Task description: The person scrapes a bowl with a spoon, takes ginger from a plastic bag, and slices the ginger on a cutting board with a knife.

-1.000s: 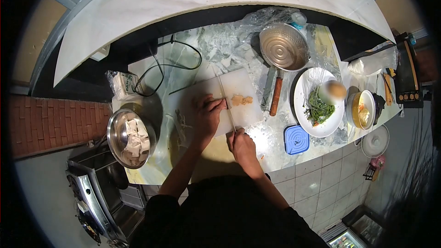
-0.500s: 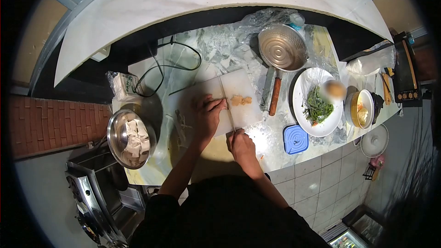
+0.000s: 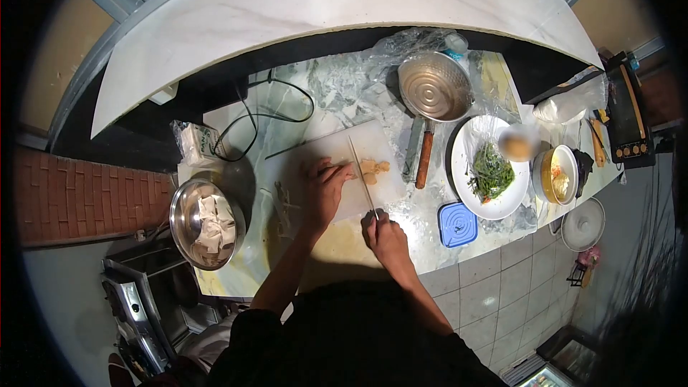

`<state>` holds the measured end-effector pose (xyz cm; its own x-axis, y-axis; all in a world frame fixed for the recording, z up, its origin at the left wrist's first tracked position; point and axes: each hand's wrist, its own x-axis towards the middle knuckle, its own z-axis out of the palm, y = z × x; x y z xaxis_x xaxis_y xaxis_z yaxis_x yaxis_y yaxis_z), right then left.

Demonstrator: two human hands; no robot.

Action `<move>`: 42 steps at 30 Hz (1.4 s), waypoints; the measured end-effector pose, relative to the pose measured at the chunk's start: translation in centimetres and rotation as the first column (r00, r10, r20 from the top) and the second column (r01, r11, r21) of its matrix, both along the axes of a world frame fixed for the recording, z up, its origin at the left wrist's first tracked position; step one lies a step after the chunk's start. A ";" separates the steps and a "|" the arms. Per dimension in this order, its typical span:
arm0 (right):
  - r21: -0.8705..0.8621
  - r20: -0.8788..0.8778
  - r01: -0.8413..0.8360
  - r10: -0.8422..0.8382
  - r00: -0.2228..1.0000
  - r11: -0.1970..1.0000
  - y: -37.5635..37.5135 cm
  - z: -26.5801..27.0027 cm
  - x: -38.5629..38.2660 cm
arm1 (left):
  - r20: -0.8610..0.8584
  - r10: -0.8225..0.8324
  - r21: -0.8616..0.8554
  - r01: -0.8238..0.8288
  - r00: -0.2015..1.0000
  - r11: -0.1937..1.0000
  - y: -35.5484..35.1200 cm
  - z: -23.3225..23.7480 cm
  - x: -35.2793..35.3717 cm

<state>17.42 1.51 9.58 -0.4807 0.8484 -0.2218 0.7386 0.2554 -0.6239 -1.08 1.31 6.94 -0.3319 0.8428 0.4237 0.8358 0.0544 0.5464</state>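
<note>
My right hand [image 3: 388, 240] grips the handle of a kitchen knife [image 3: 361, 172], whose long blade lies slantwise across the white cutting board [image 3: 388, 139]. Just left of the blade is my left hand [image 3: 328, 190], fingers bent and drawn together over the board. Whatever its fingertips press on is hidden beneath them. Small light-brown chopped pieces [image 3: 375, 167] lie to the right of the blade. Thin pale strips [image 3: 284, 201] rest by the board's left side.
A steel bowl [image 3: 183, 240] with folded pale pieces stands at left. A saucepan [image 3: 438, 89], a white plate [image 3: 494, 204] of greens, a blue lid [image 3: 457, 225] and a tub [image 3: 546, 175] sit at right. A black cable [image 3: 313, 104] loops behind the board.
The knife handle and my right hand have shifted slightly right and toward me, so the blade slants more. My left hand stays beside the blade. The whole view has shifted a little.
</note>
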 end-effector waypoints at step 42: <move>-0.031 -0.048 -0.033 0.032 0.998 0.999 1.5 0.9 -1.9 | -0.026 -0.018 0.015 0.018 1.000 1.000 -0.1 -0.6 -0.1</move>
<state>15.52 3.04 10.50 -0.5183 0.8253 -0.2243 0.6998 0.2584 -0.6660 -1.17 1.16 6.36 -0.3054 0.8420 0.4447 0.8502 0.0309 0.5255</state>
